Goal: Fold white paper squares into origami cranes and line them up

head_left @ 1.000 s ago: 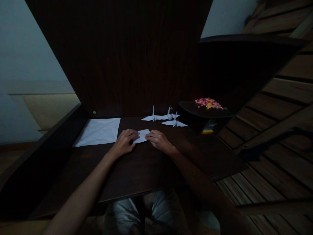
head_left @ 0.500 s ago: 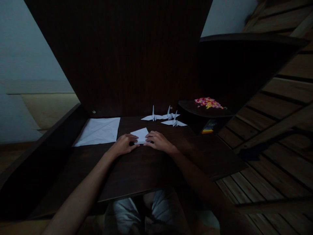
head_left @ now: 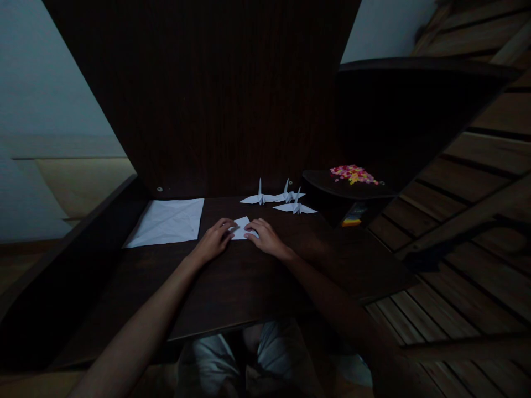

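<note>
A small folded sheet of white paper [head_left: 241,226] lies on the dark desk between my hands. My left hand [head_left: 215,237] has its curled fingers on the left edge of this paper. From the other side, my right hand [head_left: 265,236] grips the right edge, thumb low and fingers bent over the top. Just behind stand three white paper cranes, a left one [head_left: 260,199], a back one [head_left: 287,196] and a front one [head_left: 297,208]. To the left, a larger creased white sheet [head_left: 170,222] lies flat.
On a low corner shelf [head_left: 315,179] at the right lies a pile of small pink, red and yellow pieces [head_left: 354,174]. Below it is a small colourful box [head_left: 352,215]. A raised side panel [head_left: 74,254] bounds the desk at the left.
Both hands have shifted slightly on the folded paper, and its near edge now sits a little farther from me. Less of the paper shows. The cranes and larger sheet have not moved.
</note>
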A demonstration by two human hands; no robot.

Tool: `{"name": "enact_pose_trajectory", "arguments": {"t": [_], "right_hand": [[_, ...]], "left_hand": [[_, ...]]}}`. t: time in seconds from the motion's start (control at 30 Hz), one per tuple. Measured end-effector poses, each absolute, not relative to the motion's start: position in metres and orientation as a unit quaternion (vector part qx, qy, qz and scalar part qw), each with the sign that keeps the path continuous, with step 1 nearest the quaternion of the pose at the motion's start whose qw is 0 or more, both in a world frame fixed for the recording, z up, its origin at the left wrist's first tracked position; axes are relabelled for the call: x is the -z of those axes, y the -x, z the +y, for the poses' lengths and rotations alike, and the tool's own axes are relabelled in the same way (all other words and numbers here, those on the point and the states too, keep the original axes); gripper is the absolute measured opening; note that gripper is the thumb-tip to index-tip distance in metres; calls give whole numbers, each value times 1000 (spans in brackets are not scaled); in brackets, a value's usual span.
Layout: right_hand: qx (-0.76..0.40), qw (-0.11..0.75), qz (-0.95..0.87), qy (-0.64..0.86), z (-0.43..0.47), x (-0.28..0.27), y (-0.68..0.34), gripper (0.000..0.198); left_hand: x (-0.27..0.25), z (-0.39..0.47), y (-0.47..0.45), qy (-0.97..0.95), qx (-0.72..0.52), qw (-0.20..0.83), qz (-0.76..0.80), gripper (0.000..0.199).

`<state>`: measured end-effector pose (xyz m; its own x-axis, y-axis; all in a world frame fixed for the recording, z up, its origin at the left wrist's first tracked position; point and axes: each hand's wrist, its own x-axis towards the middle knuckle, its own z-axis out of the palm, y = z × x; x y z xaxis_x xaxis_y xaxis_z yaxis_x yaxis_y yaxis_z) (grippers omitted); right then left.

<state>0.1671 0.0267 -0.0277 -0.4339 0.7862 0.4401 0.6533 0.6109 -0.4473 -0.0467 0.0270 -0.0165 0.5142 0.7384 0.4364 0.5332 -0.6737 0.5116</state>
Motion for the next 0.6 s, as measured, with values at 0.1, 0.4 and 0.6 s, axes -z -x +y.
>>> {"name": "enact_pose_trajectory", "arguments": {"t": [0.1,0.4,0.6], "right_hand": [[-103,294,-826,470,27,25,-170,19],[-144,277,-768,560,29,19,-186,60],[-161,271,-763,565,30,24,-177,47]], "left_hand": [[20,31,48,-862,-305,133,383,22],[26,35,53,-857,-295,119,405,23],[23,32,52,-859,-231,140,436,24]]}}
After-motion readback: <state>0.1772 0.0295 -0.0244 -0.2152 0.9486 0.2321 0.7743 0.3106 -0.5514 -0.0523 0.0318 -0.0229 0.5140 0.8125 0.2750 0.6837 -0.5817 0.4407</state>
